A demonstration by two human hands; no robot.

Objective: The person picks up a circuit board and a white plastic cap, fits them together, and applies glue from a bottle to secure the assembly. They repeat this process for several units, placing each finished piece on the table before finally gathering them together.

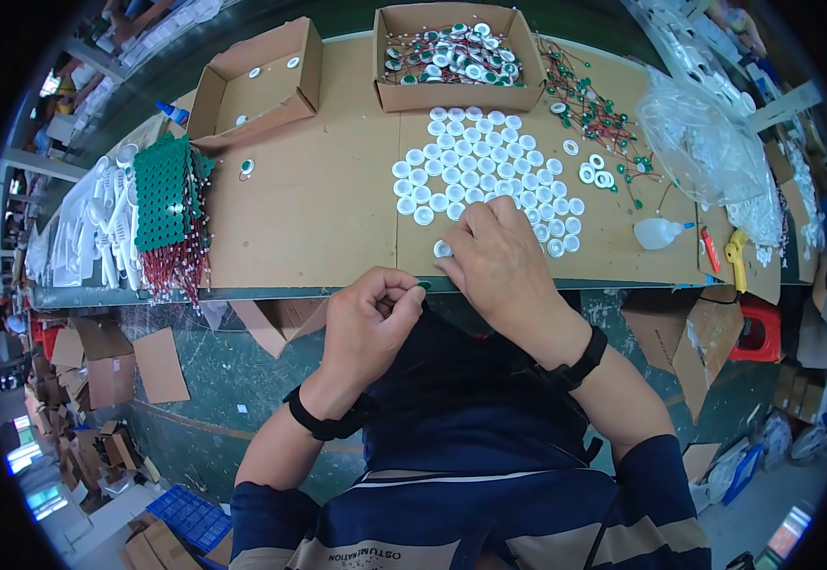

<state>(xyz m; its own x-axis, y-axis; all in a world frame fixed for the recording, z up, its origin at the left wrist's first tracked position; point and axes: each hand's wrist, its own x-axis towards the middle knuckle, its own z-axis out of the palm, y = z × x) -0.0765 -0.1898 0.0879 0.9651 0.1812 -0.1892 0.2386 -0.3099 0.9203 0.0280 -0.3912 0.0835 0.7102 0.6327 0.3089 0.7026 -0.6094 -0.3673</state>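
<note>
Left hand (368, 321): I pinch a green disc (424, 284), probably light and stiff, best held by its rim; right hand (507, 271) at near white cap (442, 249), grip unclear.

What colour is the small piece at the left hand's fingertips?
The small piece is green, best seen in the head view.

One line of dark capital lettering (364, 555) on a beige band of the striped shirt (489, 503), upside down in this view, small dark marks beside it, faint printing on a cardboard box (653, 334) below the desk (304, 199), too small to read
</note>
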